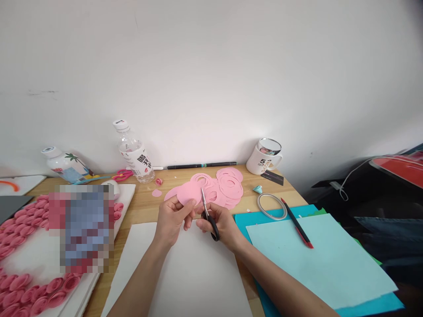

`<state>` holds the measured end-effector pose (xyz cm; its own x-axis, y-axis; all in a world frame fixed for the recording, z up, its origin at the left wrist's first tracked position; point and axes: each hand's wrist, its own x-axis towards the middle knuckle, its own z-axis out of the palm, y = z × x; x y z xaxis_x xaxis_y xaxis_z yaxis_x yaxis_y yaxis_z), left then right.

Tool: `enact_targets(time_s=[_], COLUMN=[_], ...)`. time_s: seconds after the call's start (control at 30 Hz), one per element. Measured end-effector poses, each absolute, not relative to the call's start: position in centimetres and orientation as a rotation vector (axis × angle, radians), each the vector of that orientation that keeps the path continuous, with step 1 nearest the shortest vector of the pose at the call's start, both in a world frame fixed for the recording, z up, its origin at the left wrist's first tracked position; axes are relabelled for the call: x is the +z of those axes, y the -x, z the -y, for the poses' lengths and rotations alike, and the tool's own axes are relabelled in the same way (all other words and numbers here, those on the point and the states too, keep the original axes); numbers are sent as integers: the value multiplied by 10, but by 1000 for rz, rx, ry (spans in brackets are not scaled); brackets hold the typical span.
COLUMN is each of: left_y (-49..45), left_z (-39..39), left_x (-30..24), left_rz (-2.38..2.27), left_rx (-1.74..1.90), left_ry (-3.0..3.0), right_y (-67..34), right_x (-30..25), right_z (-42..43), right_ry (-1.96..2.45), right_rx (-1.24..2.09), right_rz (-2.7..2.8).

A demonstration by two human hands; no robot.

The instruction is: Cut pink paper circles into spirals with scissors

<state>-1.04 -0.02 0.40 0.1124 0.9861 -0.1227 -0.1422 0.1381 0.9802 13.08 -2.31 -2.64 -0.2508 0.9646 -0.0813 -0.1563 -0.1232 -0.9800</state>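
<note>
My left hand [173, 215] pinches a round piece of pink paper [187, 193] between thumb and fingers. In my right hand [218, 222] are black-handled scissors [214, 229], with the fingers in the handle loops. The blades point up and away from me, at the right edge of the pink paper; whether they are parted is hard to make out. Just behind both hands lies a heap of cut pink paper rings [228, 185]. Beneath the hands is a large white sheet [194, 273].
On the left, rolled pink paper flowers [39, 299] cover a white board. A water bottle [132, 154], a white bottle [62, 165] and a mug [264, 156] stand by the wall. To the right lie a tape roll [272, 207], a pen [297, 223] and light blue paper [317, 259].
</note>
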Motion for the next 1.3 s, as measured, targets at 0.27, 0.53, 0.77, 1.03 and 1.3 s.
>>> enact_targets(time_s=[0.27, 0.53, 0.77, 1.03, 1.3], left_y=[9, 10, 11, 13, 12], left_z=[3, 2, 1, 0, 0], left_x=[9, 7, 5, 3, 4], left_rz=[-1103, -1094, -1081, -1074, -1033], left_rx=[1049, 1060, 1088, 1113, 1173], left_ry=[-1073, -1078, -1073, -1083, -1068], right_y=[-133, -133, -132, -131, -131], right_x=[-26, -25, -24, -26, -26], right_z=[21, 22, 22, 22, 23], right_ry=[1004, 1029, 1066, 1100, 1120], right_rx=[1501, 1528, 1530, 1531, 1520], right_rz=[1217, 1202, 1163, 1153, 1196])
